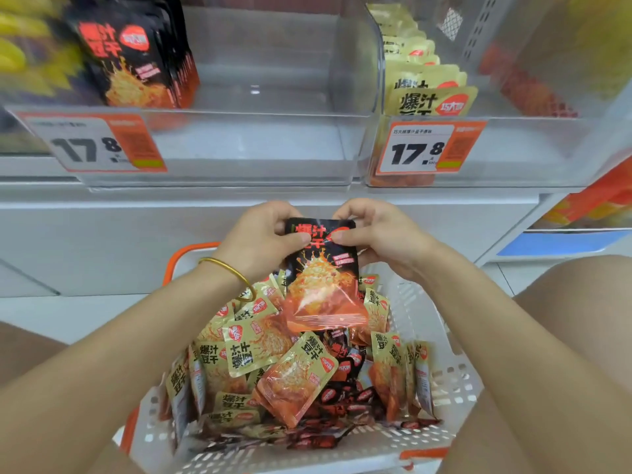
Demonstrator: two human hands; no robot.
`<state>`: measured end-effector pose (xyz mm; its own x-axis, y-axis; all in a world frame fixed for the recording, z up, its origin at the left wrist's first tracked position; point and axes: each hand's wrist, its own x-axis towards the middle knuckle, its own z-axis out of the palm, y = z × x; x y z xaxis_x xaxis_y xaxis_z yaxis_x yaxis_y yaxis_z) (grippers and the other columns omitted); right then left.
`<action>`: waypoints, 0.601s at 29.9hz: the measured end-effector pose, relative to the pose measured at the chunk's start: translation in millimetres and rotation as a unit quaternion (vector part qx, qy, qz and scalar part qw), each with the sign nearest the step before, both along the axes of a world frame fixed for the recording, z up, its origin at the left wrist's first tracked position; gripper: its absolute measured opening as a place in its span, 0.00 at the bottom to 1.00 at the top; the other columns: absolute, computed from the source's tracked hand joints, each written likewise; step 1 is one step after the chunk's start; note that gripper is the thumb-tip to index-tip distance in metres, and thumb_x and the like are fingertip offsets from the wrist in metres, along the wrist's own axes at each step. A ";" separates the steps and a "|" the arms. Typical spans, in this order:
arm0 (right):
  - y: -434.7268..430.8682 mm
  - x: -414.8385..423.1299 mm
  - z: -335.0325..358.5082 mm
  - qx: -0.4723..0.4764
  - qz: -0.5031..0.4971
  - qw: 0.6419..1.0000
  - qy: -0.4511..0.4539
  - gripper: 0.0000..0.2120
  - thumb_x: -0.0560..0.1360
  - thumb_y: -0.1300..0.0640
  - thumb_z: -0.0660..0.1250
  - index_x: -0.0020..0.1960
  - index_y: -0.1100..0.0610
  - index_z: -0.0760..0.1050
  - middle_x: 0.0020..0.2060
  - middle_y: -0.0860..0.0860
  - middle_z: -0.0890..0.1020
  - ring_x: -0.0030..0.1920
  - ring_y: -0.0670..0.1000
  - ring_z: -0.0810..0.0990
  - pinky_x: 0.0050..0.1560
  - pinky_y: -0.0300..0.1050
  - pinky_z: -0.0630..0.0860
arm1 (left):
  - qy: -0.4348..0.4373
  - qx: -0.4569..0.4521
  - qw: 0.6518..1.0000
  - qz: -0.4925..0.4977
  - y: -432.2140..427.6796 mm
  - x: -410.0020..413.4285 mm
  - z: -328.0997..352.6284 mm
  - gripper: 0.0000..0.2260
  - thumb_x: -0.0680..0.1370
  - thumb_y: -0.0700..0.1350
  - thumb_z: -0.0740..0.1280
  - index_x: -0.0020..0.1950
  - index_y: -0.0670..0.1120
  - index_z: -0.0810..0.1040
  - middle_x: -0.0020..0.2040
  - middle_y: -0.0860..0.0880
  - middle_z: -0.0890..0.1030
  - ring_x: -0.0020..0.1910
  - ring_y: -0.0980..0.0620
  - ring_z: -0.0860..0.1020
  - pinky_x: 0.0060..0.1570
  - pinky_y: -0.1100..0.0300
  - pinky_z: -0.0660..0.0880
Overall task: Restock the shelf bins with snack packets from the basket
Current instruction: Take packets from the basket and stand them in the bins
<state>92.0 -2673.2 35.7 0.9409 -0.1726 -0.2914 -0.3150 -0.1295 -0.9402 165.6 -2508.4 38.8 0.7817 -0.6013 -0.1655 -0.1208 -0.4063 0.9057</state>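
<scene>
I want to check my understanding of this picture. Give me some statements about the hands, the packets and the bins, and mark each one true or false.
1. Both hands, left hand and right hand, pinch the black snack packet at its top edge. True.
2. The white plastic basket holds only yellow packets. False: yellow packets and black ones lie mixed in it.
3. The clear plastic bin on the left is packed full. False: only a row of black packets stands at its left side.
4. A gold bangle sits on the left wrist. True.
</scene>
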 end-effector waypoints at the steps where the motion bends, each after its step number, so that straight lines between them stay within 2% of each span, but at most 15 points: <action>1: 2.6 -0.1 2.9 -0.001 -0.010 1.000 -0.012 0.10 0.75 0.68 0.66 0.41 0.54 0.73 0.34 0.52 0.80 0.29 0.47 0.80 0.26 0.38 0.75 | -0.006 -0.004 1.000 0.003 1.6 -0.6 3.1 0.08 0.77 0.36 0.66 0.41 0.47 0.74 0.35 0.46 0.80 0.34 0.48 0.78 0.38 0.52 0.78; 4: 6.0 -2.9 12.3 0.036 -0.020 0.999 -0.035 0.06 0.75 0.64 0.67 0.47 0.55 0.74 0.37 0.52 0.82 0.33 0.47 0.82 0.29 0.39 0.77 | -0.031 -0.021 0.999 0.006 7.0 2.9 17.1 0.08 0.76 0.37 0.67 0.42 0.49 0.74 0.36 0.47 0.80 0.31 0.56 0.77 0.33 0.63 0.76; 7: 11.3 -2.9 31.3 0.072 0.053 0.996 -0.021 0.13 0.73 0.59 0.69 0.57 0.55 0.75 0.43 0.52 0.84 0.40 0.49 0.83 0.35 0.41 0.80 | -0.074 -0.054 0.996 0.012 16.6 14.2 43.5 0.10 0.75 0.35 0.68 0.41 0.49 0.74 0.36 0.46 0.79 0.31 0.57 0.77 0.35 0.61 0.77; 10: 24.4 13.4 67.2 0.024 0.114 0.992 -0.053 0.07 0.74 0.63 0.67 0.49 0.54 0.77 0.36 0.47 0.83 0.33 0.45 0.81 0.32 0.38 0.79 | -0.145 -0.096 0.984 0.038 26.9 31.1 78.9 0.08 0.75 0.36 0.67 0.44 0.50 0.75 0.38 0.49 0.80 0.31 0.63 0.77 0.33 0.66 0.77; 12: 34.3 36.0 102.1 0.013 0.101 0.990 -0.094 0.06 0.74 0.65 0.67 0.45 0.54 0.77 0.33 0.46 0.82 0.29 0.44 0.79 0.30 0.38 0.78 | -0.189 -0.147 0.964 0.112 36.2 47.0 98.0 0.06 0.77 0.40 0.67 0.51 0.48 0.74 0.40 0.48 0.79 0.36 0.60 0.79 0.34 0.66 0.77; 13: 39.2 50.5 119.2 0.004 0.086 0.989 -0.121 0.06 0.74 0.65 0.67 0.45 0.55 0.77 0.34 0.47 0.81 0.30 0.45 0.79 0.31 0.39 0.79 | -0.227 -0.157 0.947 0.162 43.2 58.5 104.6 0.07 0.77 0.43 0.66 0.54 0.47 0.74 0.41 0.48 0.79 0.40 0.56 0.80 0.39 0.61 0.78; 14: 44.2 66.0 134.9 -0.005 0.069 0.986 -0.151 0.07 0.74 0.65 0.67 0.46 0.55 0.77 0.35 0.49 0.81 0.31 0.46 0.79 0.33 0.41 0.80 | -0.277 -0.139 0.928 0.205 51.3 71.7 108.3 0.09 0.77 0.45 0.65 0.56 0.46 0.74 0.43 0.49 0.78 0.44 0.52 0.79 0.46 0.58 0.77; 16: 57.2 105.3 154.2 -0.031 0.029 0.979 -0.200 0.10 0.72 0.70 0.68 0.49 0.57 0.76 0.38 0.53 0.80 0.33 0.48 0.79 0.36 0.45 0.80 | -0.387 -0.013 0.891 0.239 70.5 95.4 110.0 0.12 0.76 0.48 0.61 0.56 0.45 0.77 0.47 0.48 0.79 0.50 0.46 0.77 0.54 0.53 0.74; 18: 74.3 149.7 154.1 -0.090 0.008 0.977 -0.195 0.13 0.68 0.73 0.70 0.50 0.63 0.76 0.43 0.58 0.82 0.39 0.53 0.80 0.41 0.49 0.81 | -0.449 0.129 0.856 0.221 85.4 111.4 105.6 0.16 0.74 0.50 0.58 0.52 0.45 0.80 0.48 0.42 0.81 0.51 0.39 0.77 0.52 0.45 0.74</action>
